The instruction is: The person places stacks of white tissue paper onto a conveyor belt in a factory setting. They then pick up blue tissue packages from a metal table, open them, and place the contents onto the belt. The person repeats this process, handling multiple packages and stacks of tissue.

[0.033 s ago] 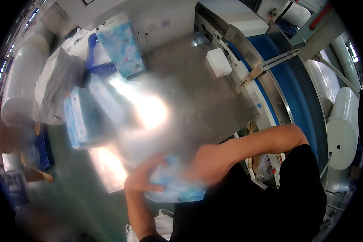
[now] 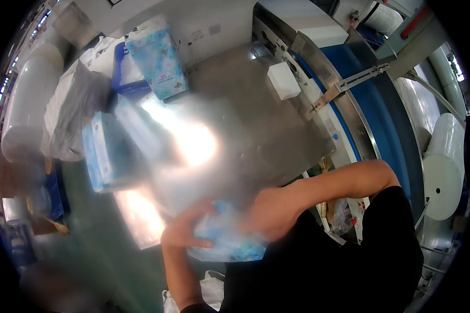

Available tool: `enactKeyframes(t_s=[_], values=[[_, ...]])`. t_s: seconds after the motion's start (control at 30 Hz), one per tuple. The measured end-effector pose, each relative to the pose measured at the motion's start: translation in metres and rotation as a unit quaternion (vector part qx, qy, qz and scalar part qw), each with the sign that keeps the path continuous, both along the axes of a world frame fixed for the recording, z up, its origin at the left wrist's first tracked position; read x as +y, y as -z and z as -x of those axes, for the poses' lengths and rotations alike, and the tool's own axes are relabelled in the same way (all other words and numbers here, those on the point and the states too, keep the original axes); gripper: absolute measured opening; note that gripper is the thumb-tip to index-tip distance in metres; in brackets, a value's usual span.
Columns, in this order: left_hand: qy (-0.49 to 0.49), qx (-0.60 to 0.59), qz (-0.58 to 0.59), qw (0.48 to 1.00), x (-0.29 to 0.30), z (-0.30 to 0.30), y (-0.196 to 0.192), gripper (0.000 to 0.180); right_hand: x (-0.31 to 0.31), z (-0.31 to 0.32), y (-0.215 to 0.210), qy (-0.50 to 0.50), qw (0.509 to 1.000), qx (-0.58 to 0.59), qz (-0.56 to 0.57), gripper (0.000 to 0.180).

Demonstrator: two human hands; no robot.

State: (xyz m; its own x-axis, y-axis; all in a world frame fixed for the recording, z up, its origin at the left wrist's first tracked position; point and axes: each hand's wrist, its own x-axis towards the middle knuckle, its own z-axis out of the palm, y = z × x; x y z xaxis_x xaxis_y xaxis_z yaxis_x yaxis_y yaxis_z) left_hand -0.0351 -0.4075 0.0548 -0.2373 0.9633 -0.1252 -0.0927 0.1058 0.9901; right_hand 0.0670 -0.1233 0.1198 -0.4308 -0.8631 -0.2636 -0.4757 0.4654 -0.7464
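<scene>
A blue-and-white patterned package (image 2: 230, 242), like a soft tissue pack, lies close against my body at the near edge of the metal table. My left hand (image 2: 189, 228) grips it from the left, thumb on the near face and fingers curled over the far side. Over its right part bends my right hand (image 2: 271, 214), the fingers curled in against the package. A hazy patch blurs those fingertips, so whatever they pinch is hidden.
The metal table (image 2: 256, 125) carries a white block (image 2: 283, 81), an upright patterned pack (image 2: 159, 65), a blue basket (image 2: 136, 89) and more packs (image 2: 99, 151) at left. A blue conveyor belt (image 2: 376, 109) runs along the right. Glare whitens the table's middle.
</scene>
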Motion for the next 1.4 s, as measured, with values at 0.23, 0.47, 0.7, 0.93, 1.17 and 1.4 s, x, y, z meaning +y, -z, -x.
enactKeyframes(t_s=[0.23, 0.47, 0.7, 0.93, 1.17, 1.4], values=[[-0.003, 0.002, -0.009, 1.000, -0.001, -0.004, 0.004, 0.076, 0.004, -0.014, 0.013, -0.011, 0.978, -0.186, 0.093, 0.037], [-0.037, -0.033, -0.028, 0.998, -0.007, -0.006, 0.021, 0.073, 0.025, -0.052, 0.012, 0.079, 0.989, -0.117, 0.046, 0.024], [-0.001, -0.044, -0.014, 0.999, 0.010, 0.000, 0.021, 0.068, 0.053, -0.098, 0.022, 0.211, 0.966, 0.026, 0.146, 0.034], [-0.025, -0.069, -0.012, 0.997, -0.028, -0.005, 0.036, 0.075, 0.133, -0.105, -0.014, 0.426, 0.901, -0.069, -0.040, 0.030], [-0.013, -0.057, -0.013, 0.998, 0.001, -0.001, 0.030, 0.093, 0.029, -0.015, -0.019, 0.322, 0.944, 0.064, 0.030, 0.068], [-0.065, -0.067, -0.033, 0.995, -0.028, -0.014, 0.037, 0.087, 0.054, 0.001, 0.028, 0.346, 0.920, -0.181, -0.012, 0.061]])
